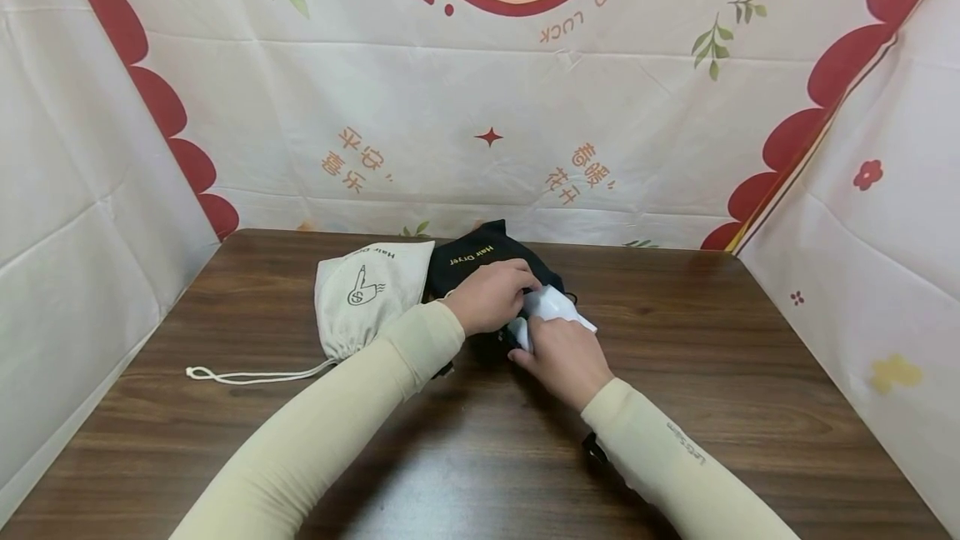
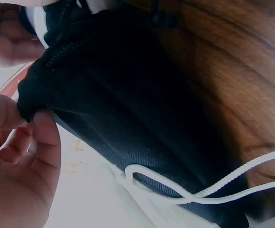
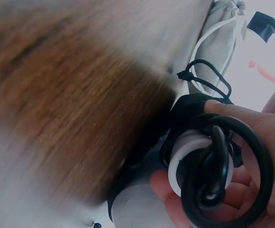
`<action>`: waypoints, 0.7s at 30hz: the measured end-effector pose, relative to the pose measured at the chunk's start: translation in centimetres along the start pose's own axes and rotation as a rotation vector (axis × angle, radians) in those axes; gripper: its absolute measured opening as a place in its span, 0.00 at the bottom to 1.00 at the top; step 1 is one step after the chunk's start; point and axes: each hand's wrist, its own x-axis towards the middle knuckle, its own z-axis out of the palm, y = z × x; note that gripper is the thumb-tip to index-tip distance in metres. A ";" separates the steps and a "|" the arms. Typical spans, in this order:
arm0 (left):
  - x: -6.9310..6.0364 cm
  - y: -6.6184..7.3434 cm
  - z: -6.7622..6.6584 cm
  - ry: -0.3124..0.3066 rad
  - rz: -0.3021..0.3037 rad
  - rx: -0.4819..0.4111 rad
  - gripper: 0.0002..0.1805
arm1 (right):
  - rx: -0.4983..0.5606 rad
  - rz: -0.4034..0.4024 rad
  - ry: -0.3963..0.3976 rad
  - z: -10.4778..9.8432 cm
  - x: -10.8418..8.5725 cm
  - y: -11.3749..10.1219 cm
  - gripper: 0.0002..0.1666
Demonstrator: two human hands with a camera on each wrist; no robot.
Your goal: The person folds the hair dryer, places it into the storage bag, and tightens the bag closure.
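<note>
A white hair dryer lies partly inside a black drawstring bag printed "Hair Dryer". My right hand grips its handle, fingers and thumb curled round it. From the handle's end a black cord loops out in the right wrist view, and the dryer's pale barrel shows below. The left hand pinches the bag's edge between thumb and fingers, seen closely in the left wrist view. Fabric hides the rest of the dryer.
Left of the black bag lies a cream drawstring bag, with a hair dryer drawing on it and its white cord trailing left. Both bags are on a dark wooden table. A printed cloth backdrop hangs behind the table.
</note>
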 end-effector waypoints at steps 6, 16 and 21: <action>0.0 0.2 -0.1 -0.013 0.006 0.036 0.17 | 0.009 0.000 0.024 0.4 0.6 0.0 0.19; -0.2 0.0 0.0 0.009 0.047 0.029 0.17 | 0.037 0.033 0.044 1.2 1.5 0.1 0.19; 0.0 0.1 0.0 0.015 0.051 0.024 0.17 | 0.049 0.041 0.056 1.4 1.9 0.1 0.20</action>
